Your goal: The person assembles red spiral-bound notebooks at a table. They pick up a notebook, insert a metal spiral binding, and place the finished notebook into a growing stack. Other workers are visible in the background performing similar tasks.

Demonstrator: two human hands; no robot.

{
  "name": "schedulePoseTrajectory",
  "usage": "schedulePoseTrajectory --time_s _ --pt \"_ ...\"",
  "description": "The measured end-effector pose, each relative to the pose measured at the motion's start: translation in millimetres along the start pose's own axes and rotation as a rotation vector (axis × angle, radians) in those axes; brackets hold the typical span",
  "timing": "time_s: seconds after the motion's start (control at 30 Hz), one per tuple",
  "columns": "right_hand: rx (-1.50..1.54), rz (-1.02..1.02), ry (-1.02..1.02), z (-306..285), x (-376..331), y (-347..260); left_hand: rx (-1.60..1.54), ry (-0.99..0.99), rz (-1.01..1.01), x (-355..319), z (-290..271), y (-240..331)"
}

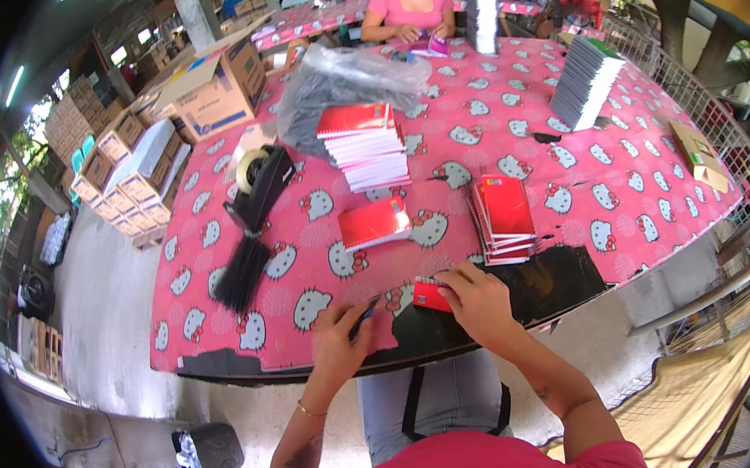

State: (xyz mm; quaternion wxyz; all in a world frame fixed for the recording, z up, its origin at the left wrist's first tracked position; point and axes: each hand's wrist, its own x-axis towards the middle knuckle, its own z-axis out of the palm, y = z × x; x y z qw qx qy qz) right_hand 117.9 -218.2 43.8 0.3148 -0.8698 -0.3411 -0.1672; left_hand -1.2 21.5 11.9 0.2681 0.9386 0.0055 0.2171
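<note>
At the near edge of the table, my right hand [481, 303] grips a small red notebook [431, 295] lying on the dark, bare patch, fingers over its right side. My left hand [341, 337] is closed around a slim blue-and-black tool [362, 319]; its exact kind is too small to tell. Beyond my hands, a single red notebook [374, 223] lies flat. To its right a stack of red spiral notebooks [505, 218] leans unevenly. A taller pile of notebooks [366, 150] with red covers and white pages stands farther back.
A black tape dispenser [264, 190] and a bundle of thin black strands [242, 274] lie at left. Grey plastic wrapping [318, 96] sits behind the pile. Dark-edged stacks [587, 82] stand far right. Cartons [218, 92] rise beyond the table. A co-worker [413, 8] sits opposite.
</note>
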Motion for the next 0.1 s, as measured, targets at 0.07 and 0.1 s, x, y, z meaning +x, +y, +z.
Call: schedulePoseTrajectory --time_s 0.07,0.1 --pt "0.239 0.115 -0.015 -10.7 8.6 11.0 0.201 0.001 0.002 1.0 1.2 -19.5" --pt "0.359 0.17 -0.024 -19.3 12.2 18.3 0.3 0.005 0.002 1.5 3.4 -25.2"
